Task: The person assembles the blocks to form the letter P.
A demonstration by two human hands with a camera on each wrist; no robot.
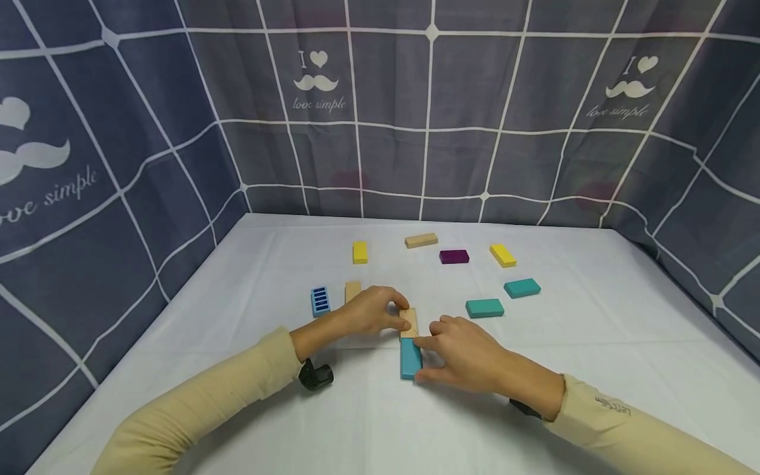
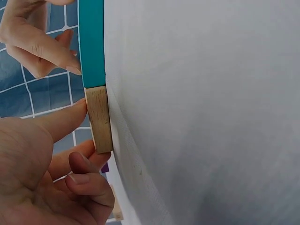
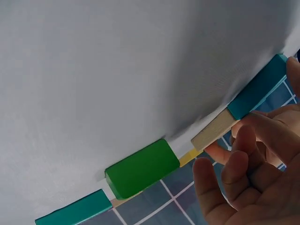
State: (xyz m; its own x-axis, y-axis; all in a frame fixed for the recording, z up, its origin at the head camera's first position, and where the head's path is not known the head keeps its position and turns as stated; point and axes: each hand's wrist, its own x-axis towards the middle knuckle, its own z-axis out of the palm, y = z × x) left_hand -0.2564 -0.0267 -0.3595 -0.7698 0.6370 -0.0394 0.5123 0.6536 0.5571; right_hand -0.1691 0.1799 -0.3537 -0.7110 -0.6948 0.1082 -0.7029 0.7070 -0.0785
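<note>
A plain wooden block (image 1: 410, 317) and a teal block (image 1: 410, 359) lie end to end on the white cloth, forming one line. My left hand (image 1: 369, 311) pinches the wooden block, thumb at its side and fingers around its far end; the left wrist view shows this wooden block (image 2: 98, 119) meeting the teal block (image 2: 92, 47). My right hand (image 1: 469, 356) holds the teal block from the right with thumb and index finger. In the right wrist view, the other fingers of the right hand (image 3: 262, 168) curl loosely beside the wooden block (image 3: 214, 130).
Beyond the hands lie a yellow block (image 1: 359, 253), a wooden block (image 1: 421, 241), a purple block (image 1: 454, 256) and another yellow block (image 1: 503, 255). Two green-teal blocks (image 1: 485, 308) sit right. Left are a blue patterned block (image 1: 320, 301) and a partly hidden wooden one (image 1: 352, 289). Patterned curtains (image 1: 386, 158) surround the table.
</note>
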